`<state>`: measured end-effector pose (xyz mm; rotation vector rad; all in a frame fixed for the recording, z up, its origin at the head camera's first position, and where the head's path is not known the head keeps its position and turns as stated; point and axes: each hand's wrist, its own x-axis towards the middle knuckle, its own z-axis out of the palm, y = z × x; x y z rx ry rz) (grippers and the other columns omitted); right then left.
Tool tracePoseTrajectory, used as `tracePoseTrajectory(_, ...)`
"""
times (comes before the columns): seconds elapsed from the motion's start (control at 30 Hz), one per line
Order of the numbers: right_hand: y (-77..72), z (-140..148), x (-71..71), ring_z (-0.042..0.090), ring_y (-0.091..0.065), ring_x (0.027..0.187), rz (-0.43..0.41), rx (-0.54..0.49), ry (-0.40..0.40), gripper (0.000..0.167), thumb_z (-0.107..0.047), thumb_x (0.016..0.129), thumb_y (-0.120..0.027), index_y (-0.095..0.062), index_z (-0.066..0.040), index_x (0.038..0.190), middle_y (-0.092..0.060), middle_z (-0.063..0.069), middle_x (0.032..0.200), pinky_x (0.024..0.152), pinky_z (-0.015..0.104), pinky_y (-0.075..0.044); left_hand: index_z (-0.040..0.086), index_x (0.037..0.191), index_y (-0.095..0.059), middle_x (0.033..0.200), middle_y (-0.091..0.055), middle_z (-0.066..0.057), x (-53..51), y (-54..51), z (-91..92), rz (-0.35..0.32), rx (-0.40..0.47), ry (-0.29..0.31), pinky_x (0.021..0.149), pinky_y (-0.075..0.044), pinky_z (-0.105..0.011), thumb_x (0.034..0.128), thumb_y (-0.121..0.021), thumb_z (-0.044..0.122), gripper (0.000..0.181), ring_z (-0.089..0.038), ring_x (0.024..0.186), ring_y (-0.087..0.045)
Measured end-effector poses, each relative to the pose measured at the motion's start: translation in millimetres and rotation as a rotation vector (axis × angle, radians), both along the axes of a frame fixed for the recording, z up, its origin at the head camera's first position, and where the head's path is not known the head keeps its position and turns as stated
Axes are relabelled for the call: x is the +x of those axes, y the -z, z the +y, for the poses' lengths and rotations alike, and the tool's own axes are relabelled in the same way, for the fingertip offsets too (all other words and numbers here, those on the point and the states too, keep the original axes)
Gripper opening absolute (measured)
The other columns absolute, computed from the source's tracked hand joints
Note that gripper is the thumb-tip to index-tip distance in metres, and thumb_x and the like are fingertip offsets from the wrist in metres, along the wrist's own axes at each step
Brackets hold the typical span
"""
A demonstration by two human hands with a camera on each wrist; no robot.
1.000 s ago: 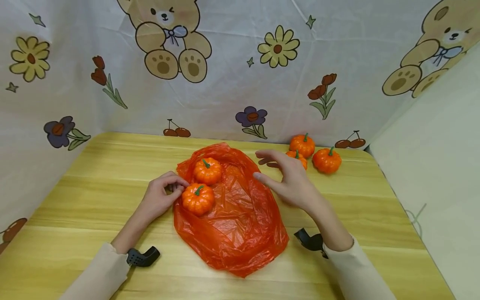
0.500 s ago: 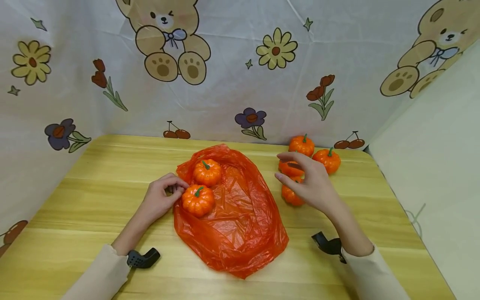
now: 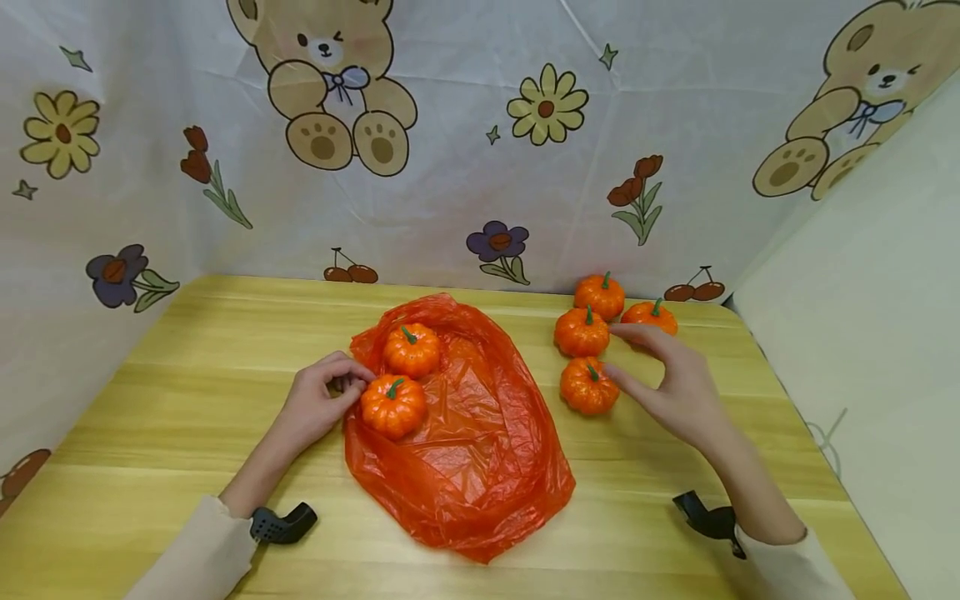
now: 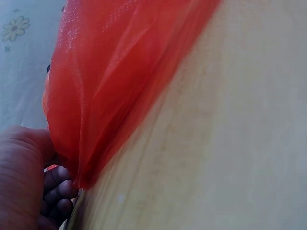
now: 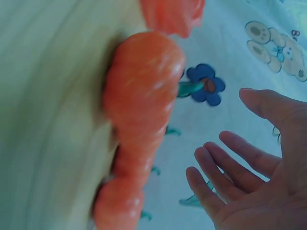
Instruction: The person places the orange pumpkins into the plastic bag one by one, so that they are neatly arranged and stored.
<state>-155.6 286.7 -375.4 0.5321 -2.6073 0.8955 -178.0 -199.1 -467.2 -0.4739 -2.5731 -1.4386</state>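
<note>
An orange-red plastic bag lies spread on the table, with two small orange pumpkins, one behind the other, on its left part. At its left edge my left hand pinches the film; the left wrist view shows the bag gathered at the fingers of that hand. My right hand is spread, thumb and fingers apart, just right of the nearest loose pumpkin. In the right wrist view this hand holds nothing, beside a row of pumpkins.
More pumpkins stand at the back right of the wooden table: one behind the nearest, another by the cloth, and a third partly behind my right fingers. A printed cloth hangs behind; a white surface borders the right.
My right hand has moved right, from above the bag's right edge to beyond the loose pumpkins, uncovering the nearer two. My left hand keeps its pinch, and the bag looks unchanged.
</note>
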Motion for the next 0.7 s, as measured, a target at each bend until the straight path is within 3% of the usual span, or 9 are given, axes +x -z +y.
tracePoseTrajectory(0.17,4.6,19,4.9,0.035,-0.068,0.118,0.002,-0.013,0.020,0.046,-0.011,0.090,-0.084,-0.068,-0.011,0.133,-0.074,0.008,0.127,0.103,0.009,-0.041,0.019,0.096,-0.079,0.092,-0.067,-0.001,0.5,1.3,0.3,0.007,-0.014,-0.001,0.069,-0.045,-0.021,0.0951,-0.072,-0.001,0.022,-0.014,0.079,-0.054)
tracePoseTrajectory(0.23,3.9,23,5.0,0.034,-0.068,0.118,-0.008,-0.018,0.024,0.045,-0.012,0.090,-0.084,-0.069,-0.013,0.132,-0.074,0.006,0.126,0.102,0.004,-0.038,0.019,0.096,-0.079,0.092,-0.067,-0.001,0.6,0.5,-0.1,0.003,-0.018,-0.003,0.069,-0.046,-0.021,0.0957,-0.071,-0.001,0.021,-0.014,0.079,-0.054)
tracePoseTrajectory(0.37,3.3,25,3.9,0.032,-0.068,0.121,-0.041,-0.015,0.010,0.045,-0.015,0.092,-0.083,-0.068,-0.014,0.134,-0.073,0.005,0.128,0.107,0.029,-0.050,0.018,0.097,-0.079,0.095,-0.068,-0.003,1.2,-0.2,-0.9,-0.012,-0.017,-0.005,0.070,-0.046,-0.021,0.0967,-0.071,0.001,0.019,-0.014,0.081,-0.054)
tracePoseTrajectory(0.47,5.6,25,2.6,0.032,-0.067,0.122,-0.075,0.004,-0.018,0.045,-0.019,0.093,-0.082,-0.067,-0.012,0.135,-0.071,0.008,0.131,0.104,0.051,-0.051,0.018,0.097,-0.079,0.095,-0.068,-0.003,1.5,-0.2,-0.9,-0.013,-0.015,-0.005,0.070,-0.045,-0.021,0.0969,-0.071,0.001,0.019,-0.015,0.082,-0.054)
tracePoseTrajectory(0.7,14.5,24,1.6,0.032,-0.065,0.123,-0.142,0.071,-0.089,0.045,-0.023,0.095,-0.081,-0.065,-0.008,0.134,-0.070,0.011,0.132,0.101,0.057,-0.053,0.017,0.097,-0.079,0.093,-0.067,-0.002,1.1,-0.6,1.2,-0.007,-0.015,-0.001,0.069,-0.045,-0.021,0.0966,-0.070,0.000,0.020,-0.014,0.081,-0.053)
